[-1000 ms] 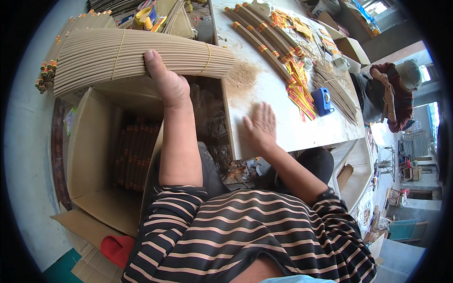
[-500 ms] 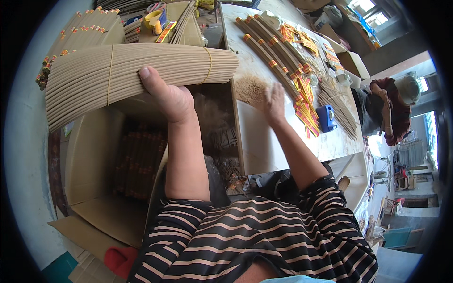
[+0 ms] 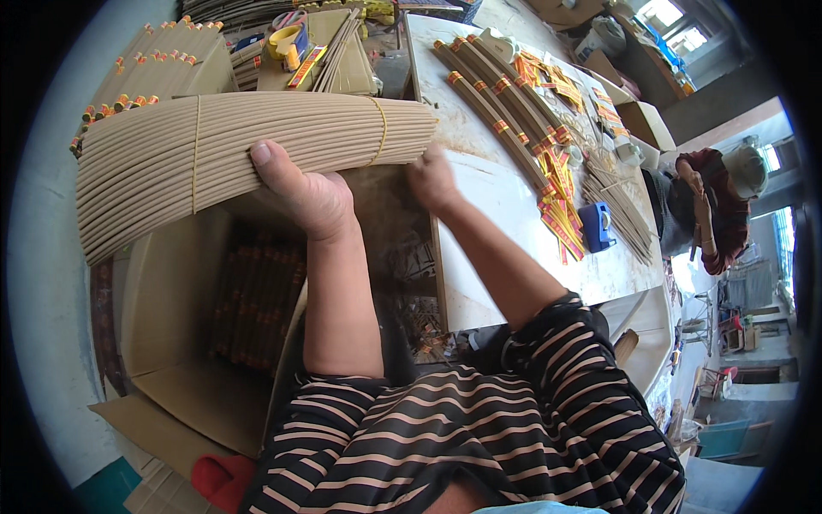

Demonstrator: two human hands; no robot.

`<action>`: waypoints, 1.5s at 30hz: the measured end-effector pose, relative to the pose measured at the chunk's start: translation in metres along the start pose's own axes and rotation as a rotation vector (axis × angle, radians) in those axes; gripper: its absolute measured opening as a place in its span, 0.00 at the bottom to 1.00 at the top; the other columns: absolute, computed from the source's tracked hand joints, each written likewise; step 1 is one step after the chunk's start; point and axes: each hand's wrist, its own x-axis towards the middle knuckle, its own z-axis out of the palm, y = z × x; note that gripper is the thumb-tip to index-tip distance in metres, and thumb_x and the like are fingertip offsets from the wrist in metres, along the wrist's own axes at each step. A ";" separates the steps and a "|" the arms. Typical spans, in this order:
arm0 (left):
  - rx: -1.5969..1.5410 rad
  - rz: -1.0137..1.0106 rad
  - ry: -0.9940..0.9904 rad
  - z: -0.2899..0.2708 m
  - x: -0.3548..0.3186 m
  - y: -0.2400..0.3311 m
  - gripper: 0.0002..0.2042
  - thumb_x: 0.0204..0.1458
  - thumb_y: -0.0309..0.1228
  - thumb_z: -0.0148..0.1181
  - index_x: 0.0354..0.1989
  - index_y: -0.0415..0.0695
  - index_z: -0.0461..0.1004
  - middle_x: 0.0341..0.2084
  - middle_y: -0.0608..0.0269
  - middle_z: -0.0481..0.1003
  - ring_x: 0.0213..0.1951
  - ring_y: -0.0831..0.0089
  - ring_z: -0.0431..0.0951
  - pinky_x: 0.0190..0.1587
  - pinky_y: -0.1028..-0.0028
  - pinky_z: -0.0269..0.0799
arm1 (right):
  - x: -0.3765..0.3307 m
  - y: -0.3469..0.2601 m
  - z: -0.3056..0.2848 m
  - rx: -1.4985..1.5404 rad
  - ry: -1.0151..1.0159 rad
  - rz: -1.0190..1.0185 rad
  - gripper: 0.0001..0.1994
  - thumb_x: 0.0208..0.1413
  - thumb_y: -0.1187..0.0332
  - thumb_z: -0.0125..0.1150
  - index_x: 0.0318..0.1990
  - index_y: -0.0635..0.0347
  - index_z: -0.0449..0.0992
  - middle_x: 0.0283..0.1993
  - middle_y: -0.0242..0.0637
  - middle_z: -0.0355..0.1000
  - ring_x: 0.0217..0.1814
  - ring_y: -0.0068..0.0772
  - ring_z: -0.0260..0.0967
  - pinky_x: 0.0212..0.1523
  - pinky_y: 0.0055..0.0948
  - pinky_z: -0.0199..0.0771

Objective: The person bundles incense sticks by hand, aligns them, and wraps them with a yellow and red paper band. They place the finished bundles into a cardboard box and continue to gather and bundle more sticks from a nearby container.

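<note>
stick bundle [image 3: 231, 150]: mostly left of tabletop [image 3: 488, 248], long axis left-right | left hand [image 3: 312, 199]: fingers holding bundle near its middle | right hand [image 3: 432, 178]: just beside bundle's right end, blurred fingers, can't tell if holding anything

R hand [image 3: 433, 180] now @ tbl [image 3: 505, 184] edge

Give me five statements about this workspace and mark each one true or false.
1. The left hand holds an incense-stick bundle. True.
2. A single yellow band ties that bundle. False: two yellow bands show.
3. The blue tape dispenser sits on the white table. True.
4. The right hand rests on the tape dispenser. False: it is near the bundle's right end.
5. The large open cardboard box stands left of the white table. True.
</note>
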 end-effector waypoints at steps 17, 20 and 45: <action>0.010 -0.036 -0.021 -0.001 0.000 0.001 0.43 0.46 0.53 0.56 0.62 0.37 0.46 0.58 0.52 0.53 0.59 0.62 0.56 0.60 0.60 0.55 | -0.041 -0.042 -0.036 0.899 -0.202 0.529 0.16 0.60 0.63 0.50 0.45 0.69 0.71 0.46 0.44 0.70 0.48 0.31 0.69 0.50 0.32 0.67; -0.065 -0.146 -0.053 0.001 -0.002 -0.003 0.38 0.43 0.46 0.62 0.58 0.36 0.54 0.53 0.54 0.60 0.54 0.66 0.61 0.58 0.63 0.57 | -0.044 -0.031 -0.084 0.599 0.138 0.280 0.16 0.60 0.62 0.49 0.46 0.69 0.71 0.46 0.45 0.71 0.49 0.33 0.69 0.54 0.31 0.64; 0.218 -0.154 -0.862 0.081 -0.139 -0.055 0.41 0.35 0.50 0.71 0.53 0.37 0.57 0.45 0.49 0.68 0.49 0.63 0.69 0.52 0.68 0.64 | -0.056 -0.062 -0.157 0.975 0.328 0.088 0.32 0.63 0.46 0.20 0.55 0.66 0.61 0.51 0.46 0.67 0.53 0.34 0.64 0.55 0.29 0.63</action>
